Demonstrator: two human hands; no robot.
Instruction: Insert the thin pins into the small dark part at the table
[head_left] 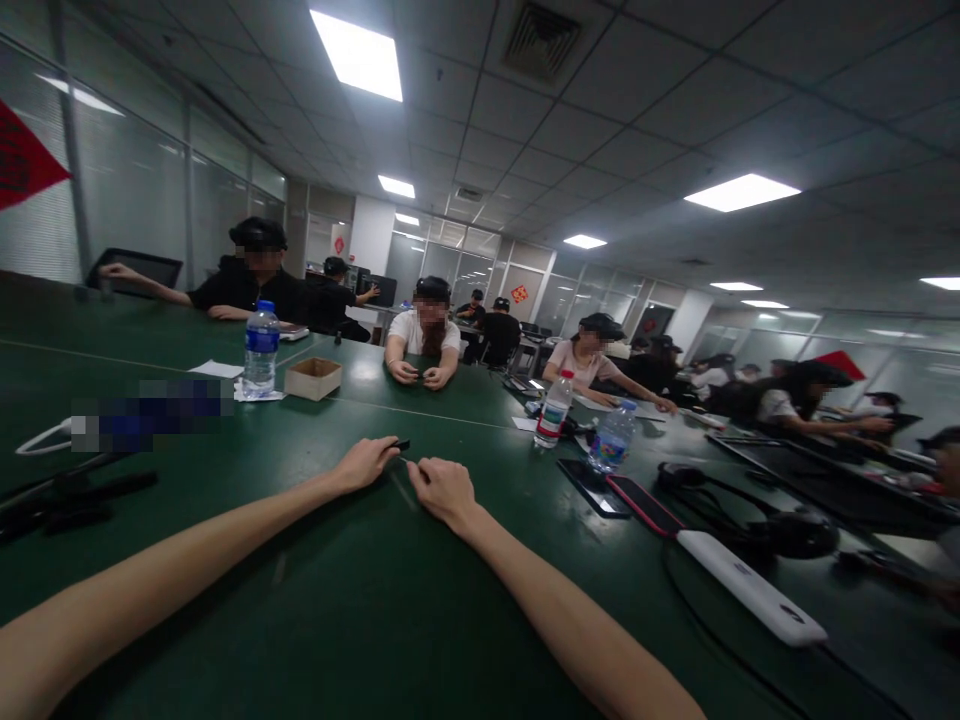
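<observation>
My left hand [366, 464] rests low over the green table [330, 620], its fingers closed on a small black object [403, 444] whose kind I cannot make out. Just to the right, my right hand [444, 490] is closed, knuckles up. A thin pale tip shows at its fingers, too small to name. The two hands are close together but apart, fingertips facing each other.
Ahead on the left stand a blue-capped water bottle [261, 352] and a small cardboard box [313, 378]. To the right are a red-capped bottle [553, 410], another bottle [612, 440], phones [643, 503], headphones [799, 532] and a white power bank [750, 585]. Several people sit around.
</observation>
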